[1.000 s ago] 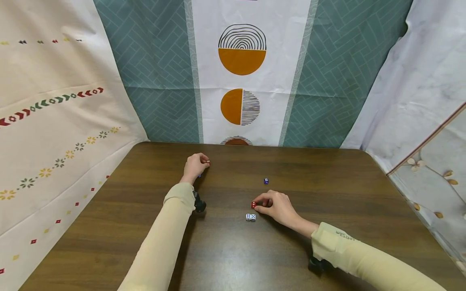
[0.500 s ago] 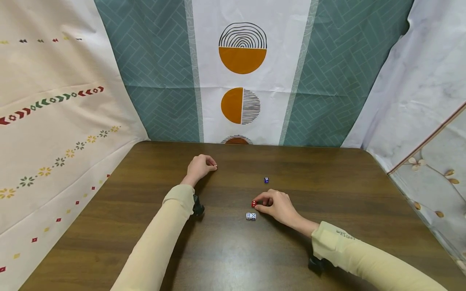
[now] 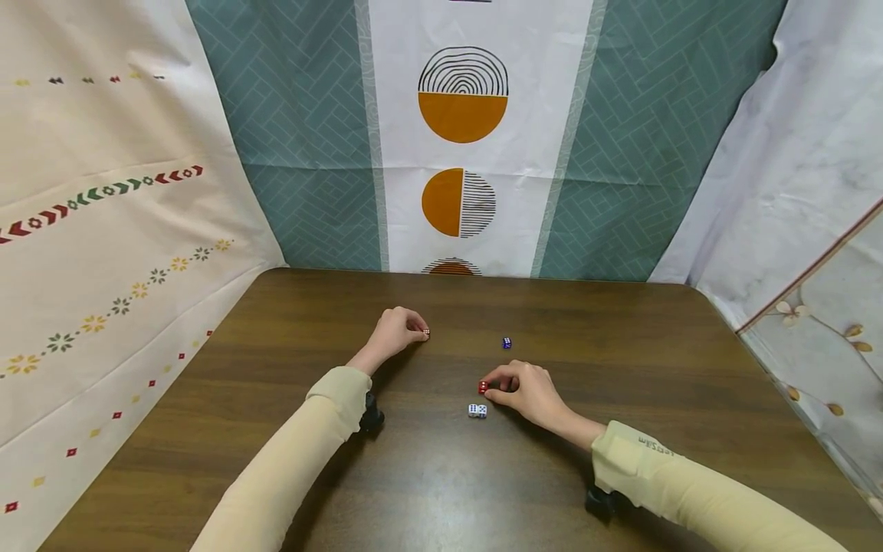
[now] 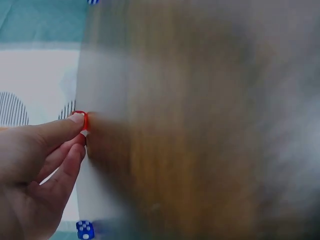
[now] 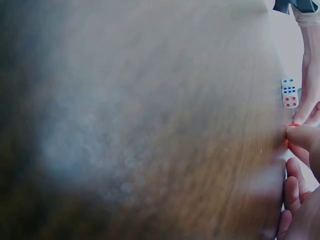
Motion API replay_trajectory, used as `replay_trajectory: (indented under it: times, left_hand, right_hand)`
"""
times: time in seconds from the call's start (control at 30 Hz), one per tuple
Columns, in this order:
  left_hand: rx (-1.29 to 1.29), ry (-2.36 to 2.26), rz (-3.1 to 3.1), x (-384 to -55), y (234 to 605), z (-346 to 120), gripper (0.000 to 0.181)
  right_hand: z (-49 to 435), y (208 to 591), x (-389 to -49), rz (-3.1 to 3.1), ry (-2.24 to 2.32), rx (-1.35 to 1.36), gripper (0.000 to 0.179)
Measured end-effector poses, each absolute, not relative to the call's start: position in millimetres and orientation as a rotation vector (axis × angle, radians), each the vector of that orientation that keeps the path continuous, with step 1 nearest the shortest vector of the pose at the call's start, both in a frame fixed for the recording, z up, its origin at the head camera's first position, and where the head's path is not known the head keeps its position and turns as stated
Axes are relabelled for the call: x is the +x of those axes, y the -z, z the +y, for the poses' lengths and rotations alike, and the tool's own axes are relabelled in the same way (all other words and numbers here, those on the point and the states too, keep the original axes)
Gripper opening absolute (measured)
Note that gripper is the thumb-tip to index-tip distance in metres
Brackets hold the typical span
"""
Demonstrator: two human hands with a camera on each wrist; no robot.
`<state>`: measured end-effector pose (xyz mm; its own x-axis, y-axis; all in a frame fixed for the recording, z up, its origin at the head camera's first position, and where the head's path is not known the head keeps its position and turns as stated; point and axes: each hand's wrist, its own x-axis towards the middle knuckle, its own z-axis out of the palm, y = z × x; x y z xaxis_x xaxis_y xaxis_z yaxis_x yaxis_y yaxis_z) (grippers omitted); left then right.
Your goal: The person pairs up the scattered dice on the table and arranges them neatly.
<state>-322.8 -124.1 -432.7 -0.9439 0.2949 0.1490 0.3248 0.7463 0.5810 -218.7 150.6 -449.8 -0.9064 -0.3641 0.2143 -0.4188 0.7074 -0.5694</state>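
In the head view my left hand [image 3: 400,331] pinches a small red die [image 3: 426,333] between thumb and fingers, over the back middle of the table. The left wrist view shows that red die [image 4: 85,120] at the fingertips. My right hand [image 3: 530,392] pinches another red die [image 3: 483,387] just behind two white dice [image 3: 477,411], which sit side by side. In the right wrist view the fingers partly cover the red die, with the white dice [image 5: 289,93] close by. A blue die [image 3: 507,343] stands farther back, between and beyond the hands.
The brown wooden table [image 3: 655,345] ends at a patterned curtain [image 3: 310,153] behind. Cloth hangs at both sides. In the left wrist view one blue die [image 4: 85,230] lies below the hand and another blue die [image 4: 93,1] shows at the top edge.
My left hand has moved right and toward me with its red die, passing off a blue die seen beside it earlier. The right hand has stayed put at its red die.
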Motion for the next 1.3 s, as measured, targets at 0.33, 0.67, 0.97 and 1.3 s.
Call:
replay_trajectory:
  times: [0.33, 0.67, 0.97, 1.3]
  left_hand:
    - [-0.623, 1.119, -2.891, -302.1, 437.0, -110.2, 0.009]
    - [-0.723, 1.212, -2.901, -281.0, 441.8, -98.3, 0.012]
    - [-0.745, 1.242, -2.893, -266.0, 445.2, -90.1, 0.011]
    - [-0.809, 1.267, -2.859, -252.2, 448.3, -83.6, 0.008]
  right_hand:
    - [150.2, 451.6, -220.3, -2.819, -0.975, 0.666, 0.012]
    - [151.3, 451.4, -223.3, -2.821, -1.030, 0.694, 0.010]
    - [151.4, 451.9, -223.5, -2.831, -1.044, 0.685, 0.009]
    - [149.6, 451.6, -222.8, -2.839, -1.045, 0.669, 0.009]
